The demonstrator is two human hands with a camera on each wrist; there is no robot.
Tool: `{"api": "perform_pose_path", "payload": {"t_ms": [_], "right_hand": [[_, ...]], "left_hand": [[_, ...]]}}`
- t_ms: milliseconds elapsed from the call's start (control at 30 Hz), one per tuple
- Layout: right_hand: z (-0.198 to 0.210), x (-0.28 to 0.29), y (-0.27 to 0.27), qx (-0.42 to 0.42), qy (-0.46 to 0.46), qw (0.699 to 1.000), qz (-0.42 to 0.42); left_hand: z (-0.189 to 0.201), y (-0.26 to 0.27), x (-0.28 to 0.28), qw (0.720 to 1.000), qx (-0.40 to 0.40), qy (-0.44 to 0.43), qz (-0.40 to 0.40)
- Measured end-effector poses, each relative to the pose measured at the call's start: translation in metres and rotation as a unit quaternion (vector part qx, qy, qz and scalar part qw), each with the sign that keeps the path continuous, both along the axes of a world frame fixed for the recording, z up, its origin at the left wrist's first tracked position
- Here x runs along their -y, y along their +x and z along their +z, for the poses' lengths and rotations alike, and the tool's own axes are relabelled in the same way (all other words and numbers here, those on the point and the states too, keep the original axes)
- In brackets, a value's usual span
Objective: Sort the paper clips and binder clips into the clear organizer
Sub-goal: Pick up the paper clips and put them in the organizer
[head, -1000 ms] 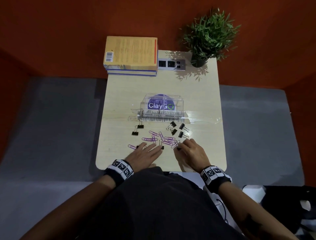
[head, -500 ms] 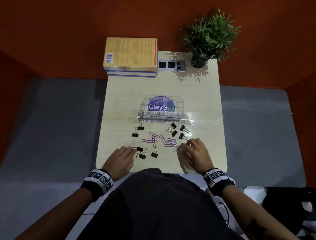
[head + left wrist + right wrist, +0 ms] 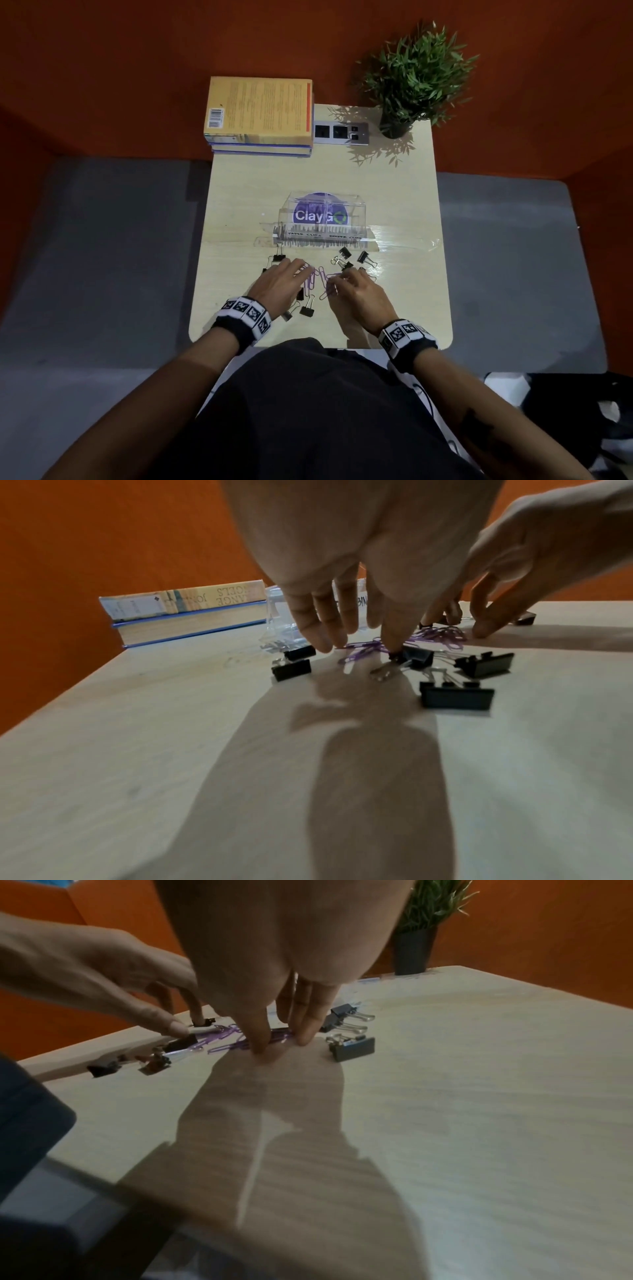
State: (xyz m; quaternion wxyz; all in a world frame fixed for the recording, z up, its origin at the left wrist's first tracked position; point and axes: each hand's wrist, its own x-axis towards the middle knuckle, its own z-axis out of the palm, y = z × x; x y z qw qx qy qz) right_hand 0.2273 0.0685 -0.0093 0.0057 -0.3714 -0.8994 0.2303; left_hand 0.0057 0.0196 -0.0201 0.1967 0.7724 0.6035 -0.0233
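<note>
Both hands down on the purple paper clips, gathering them.

Head view: my left hand (image 3: 279,282) and right hand (image 3: 356,291) sit just in front of the clear organizer (image 3: 323,219), fingers spread flat, holding nothing, I think to bunch the paper clips (image 3: 317,281). Left wrist view: straight fingertips (image 3: 323,639) touch the table (image 3: 171,750); binder clips (image 3: 455,697) lie nearer me. Right wrist view: fingers (image 3: 260,1031) press purple clips, binder clips beside.

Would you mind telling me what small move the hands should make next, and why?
Probably draw the purple paper clips into one bunch and lift them. Both the left hand and right hand rest straight fingertips on the pile, nothing is gripped, and the clear organizer beyond looks empty.
</note>
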Motion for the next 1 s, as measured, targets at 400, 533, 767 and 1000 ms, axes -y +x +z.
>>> {"api": "perform_pose_path", "payload": {"t_ms": [400, 533, 767, 1000], "right_hand": [[-0.008, -0.009, -0.036, 0.063, -0.010, 0.998, -0.010], [-0.009, -0.010, -0.041, 0.094, 0.016, 0.995, -0.012], [-0.007, -0.019, -0.042, 0.078, -0.016, 0.994, -0.069], [-0.003, -0.029, -0.037, 0.002, -0.107, 0.980, -0.166]], "left_hand": [[0.007, 0.000, -0.019, 1.000, -0.010, -0.029, 0.003], [0.009, 0.007, -0.019, 0.998, -0.029, -0.036, 0.032], [0.012, 0.008, -0.025, 0.994, -0.007, -0.059, 0.093], [0.028, 0.001, -0.027, 0.973, 0.129, -0.002, 0.190]]}}
